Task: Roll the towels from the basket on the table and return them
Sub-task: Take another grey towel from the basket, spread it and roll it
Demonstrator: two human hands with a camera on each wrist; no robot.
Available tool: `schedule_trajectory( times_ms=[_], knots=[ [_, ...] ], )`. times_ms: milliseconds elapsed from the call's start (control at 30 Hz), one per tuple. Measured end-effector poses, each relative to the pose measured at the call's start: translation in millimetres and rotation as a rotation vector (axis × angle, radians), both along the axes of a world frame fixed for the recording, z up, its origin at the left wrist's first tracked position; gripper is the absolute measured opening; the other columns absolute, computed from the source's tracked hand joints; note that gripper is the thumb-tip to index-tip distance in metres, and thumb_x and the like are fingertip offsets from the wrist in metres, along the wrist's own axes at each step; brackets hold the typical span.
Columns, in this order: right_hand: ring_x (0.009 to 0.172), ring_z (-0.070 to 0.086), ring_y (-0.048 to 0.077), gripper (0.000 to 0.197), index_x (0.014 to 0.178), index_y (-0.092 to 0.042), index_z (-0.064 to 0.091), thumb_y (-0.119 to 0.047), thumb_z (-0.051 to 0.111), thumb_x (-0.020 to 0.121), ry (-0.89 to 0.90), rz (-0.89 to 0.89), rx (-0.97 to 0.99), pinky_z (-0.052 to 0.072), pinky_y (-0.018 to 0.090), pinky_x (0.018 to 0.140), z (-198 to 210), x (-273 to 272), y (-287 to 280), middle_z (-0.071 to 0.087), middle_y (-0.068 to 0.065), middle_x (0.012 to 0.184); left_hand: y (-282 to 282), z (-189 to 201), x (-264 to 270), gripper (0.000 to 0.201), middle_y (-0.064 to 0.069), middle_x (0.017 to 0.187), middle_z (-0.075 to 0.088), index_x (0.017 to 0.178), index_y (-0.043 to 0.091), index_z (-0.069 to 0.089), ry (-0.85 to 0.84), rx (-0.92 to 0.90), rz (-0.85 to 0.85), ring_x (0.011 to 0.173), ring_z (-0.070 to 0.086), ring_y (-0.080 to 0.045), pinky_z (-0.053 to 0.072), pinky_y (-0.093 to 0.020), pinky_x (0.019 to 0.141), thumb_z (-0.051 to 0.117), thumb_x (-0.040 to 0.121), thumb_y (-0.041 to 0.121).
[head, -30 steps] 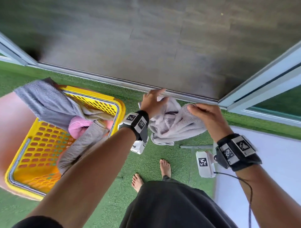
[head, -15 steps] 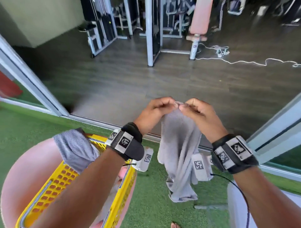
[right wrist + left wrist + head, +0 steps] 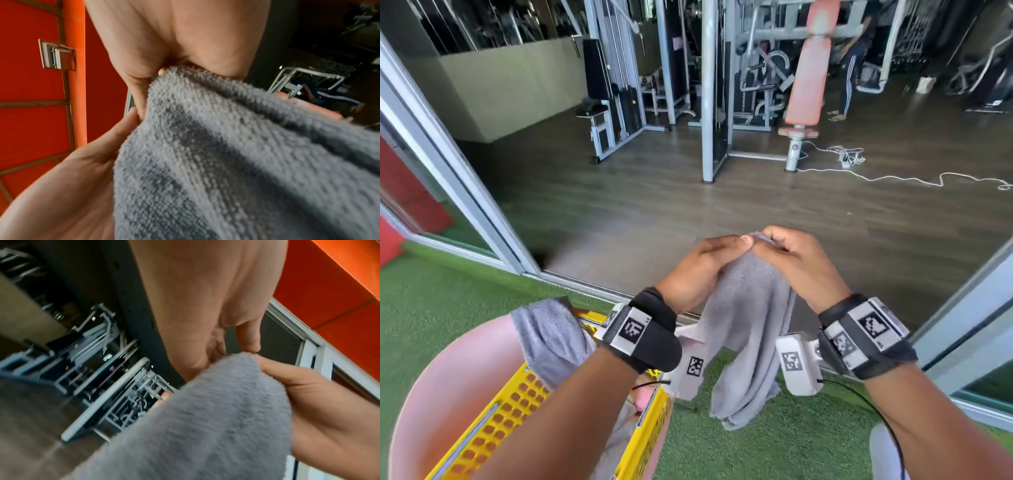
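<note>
Hands, left and right, pinch grey towel; no writing legible.

We can't make out a single readable word, number or brand anywhere in these shots. The closest thing to signs is the black-and-white square code markers: one on the left wristband, two on the right wristband, and one each on the small white camera boxes hanging under the left wrist and the right wrist. Those are just blocky patterns, no letters or digits in them. There's a round dark plate on the gym machine at the back that might carry lettering, but it's too small and blurry for us to read.
</note>
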State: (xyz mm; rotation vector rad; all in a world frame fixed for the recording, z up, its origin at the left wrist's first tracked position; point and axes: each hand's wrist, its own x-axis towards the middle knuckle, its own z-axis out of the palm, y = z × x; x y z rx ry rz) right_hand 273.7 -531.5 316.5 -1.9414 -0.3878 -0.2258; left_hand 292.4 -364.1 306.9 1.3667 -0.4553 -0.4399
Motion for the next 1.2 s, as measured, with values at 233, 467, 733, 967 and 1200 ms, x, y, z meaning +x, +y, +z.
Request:
schedule_trajectory(
  times_ms=[233,467,733,967,1200],
  knots=[
    [0.079,0.050,0.012,0.032,0.082,-0.001,0.063,-0.032,0.065,0.091,0.149,0.112,0.276,0.041,0.028,0.076,-6,-8,21,0.057,0.005,0.079,27,21,-4,0.020,-0.011,0.079,0.051,0.090,-0.007,0.055,-0.183,0.042,0.151,0.074,0.048,-0.014,0.041,-0.020,0.066,0.052,0.095,0.012],
    [0.077,0.038,0.019,0.049,0.077,0.006,0.053,-0.039,0.071,0.079,0.175,0.200,0.498,0.029,0.028,0.067,-11,-20,15,0.043,0.010,0.079,47,12,-8,0.025,-0.003,0.073,0.052,0.079,0.008,0.059,-0.130,0.035,0.346,0.070,0.047,-0.012,0.037,-0.027,0.066,0.056,0.093,0.029],
    [0.058,0.040,-0.005,0.028,0.066,-0.016,0.054,-0.013,0.059,0.093,0.166,0.196,0.214,0.032,0.009,0.054,-3,-18,30,0.045,-0.016,0.059,50,36,-14,0.021,-0.001,0.065,0.050,0.074,0.008,0.053,-0.107,-0.145,0.340,0.060,0.048,-0.009,0.042,-0.020,0.058,0.051,0.095,0.008],
    [0.067,0.038,0.007,0.037,0.067,0.004,0.051,-0.022,0.062,0.092,0.027,0.137,0.194,0.031,0.020,0.061,23,-9,37,0.040,0.010,0.064,39,12,-24,0.036,-0.021,0.110,0.063,0.113,-0.005,0.059,-0.073,0.051,0.055,0.105,0.055,-0.028,0.045,-0.037,0.088,0.043,0.100,0.025],
    [0.077,0.038,0.012,0.052,0.076,0.005,0.054,-0.044,0.065,0.086,0.195,0.256,0.228,0.030,0.033,0.069,-16,-17,48,0.040,0.001,0.079,60,30,-11,0.025,0.001,0.068,0.040,0.074,0.015,0.045,-0.116,-0.165,0.417,0.066,0.039,-0.010,0.035,-0.027,0.064,0.049,0.098,0.017]
  ],
)
